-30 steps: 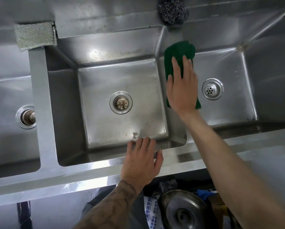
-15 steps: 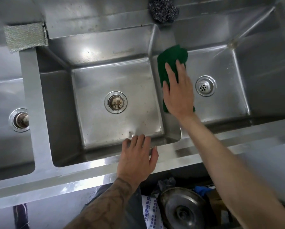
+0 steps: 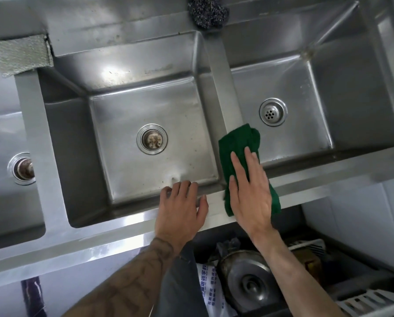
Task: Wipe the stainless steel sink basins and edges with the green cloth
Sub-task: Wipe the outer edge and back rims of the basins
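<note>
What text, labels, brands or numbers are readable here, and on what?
White plastic bag below the front edge of the stainless steel sink: rows of blue Chinese characters, partly hidden and too blurred to quote.
Sink, green cloth, grey steel-wool ball: no markings visible.

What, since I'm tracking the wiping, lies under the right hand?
The green cloth, pressed by the flat right hand on the sink's front edge. The steel beneath it is hidden.
</note>
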A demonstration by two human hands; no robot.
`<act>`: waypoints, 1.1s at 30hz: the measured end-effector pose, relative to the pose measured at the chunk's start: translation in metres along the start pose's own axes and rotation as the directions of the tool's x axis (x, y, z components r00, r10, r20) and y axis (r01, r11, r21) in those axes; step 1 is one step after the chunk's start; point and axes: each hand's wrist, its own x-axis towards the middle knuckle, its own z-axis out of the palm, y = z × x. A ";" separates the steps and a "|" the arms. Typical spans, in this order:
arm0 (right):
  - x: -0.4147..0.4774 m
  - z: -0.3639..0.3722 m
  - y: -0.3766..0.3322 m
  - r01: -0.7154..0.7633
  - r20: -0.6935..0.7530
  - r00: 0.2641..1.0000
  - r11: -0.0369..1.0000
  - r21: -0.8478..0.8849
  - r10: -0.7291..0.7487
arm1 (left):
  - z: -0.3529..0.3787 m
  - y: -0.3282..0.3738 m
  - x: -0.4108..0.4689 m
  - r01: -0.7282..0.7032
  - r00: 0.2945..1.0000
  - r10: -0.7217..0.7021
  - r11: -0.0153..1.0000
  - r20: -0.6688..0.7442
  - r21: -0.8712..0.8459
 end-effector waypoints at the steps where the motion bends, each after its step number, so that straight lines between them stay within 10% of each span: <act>1: -0.012 0.002 -0.004 -0.051 -0.021 0.998 0.999 0.008 0.051 | -0.001 0.000 0.000 0.004 1.000 -0.004 1.000 0.012 -0.007; 4: -0.037 0.015 -0.038 -0.152 -0.051 0.987 0.988 0.033 0.153 | -0.003 0.000 0.000 0.015 0.999 -0.015 1.000 0.038 -0.010; 9: -0.046 0.019 -0.036 0.154 -0.012 0.988 0.986 0.062 -0.153 | -0.005 -0.006 -0.001 -0.048 0.997 0.047 0.999 0.068 0.008; 14: -0.044 0.015 -0.018 0.156 -0.115 0.983 0.981 0.112 -0.143 | -0.007 -0.021 -0.010 -0.124 0.992 0.121 0.988 -0.041 -0.090; 19: -0.071 0.039 -0.109 -0.048 -0.165 0.984 0.988 0.150 0.072 | -0.016 -0.089 -0.039 -0.089 0.994 0.086 0.995 -0.060 -0.042; 25: -0.083 0.057 -0.151 0.131 -0.090 0.988 0.989 0.065 -0.125 | -0.039 -0.183 -0.078 -0.062 0.991 0.067 0.997 -0.119 0.046; 33: -0.071 0.042 -0.144 -0.202 -0.202 0.955 0.974 0.105 0.219 | -0.035 -0.233 -0.103 -0.181 0.980 0.182 0.983 -0.079 0.017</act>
